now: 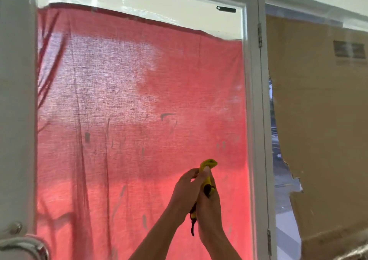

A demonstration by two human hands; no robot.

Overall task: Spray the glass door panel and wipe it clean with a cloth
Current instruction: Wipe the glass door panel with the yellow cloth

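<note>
Both hands meet low in front of the glass door panel (139,92), near its right edge. The left hand (186,190) and right hand (209,202) are curled shut around a bunched yellow cloth (208,165), whose top pokes out above the fingers. Behind the glass hangs a red fabric (99,160); smears mark the pane.

Smeared glass panel (139,92); bunched yellow cloth (208,165)

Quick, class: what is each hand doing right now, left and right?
Left hand: closed on the yellow cloth, gripping its upper part.
Right hand: closed on the same cloth, lower down.
</note>
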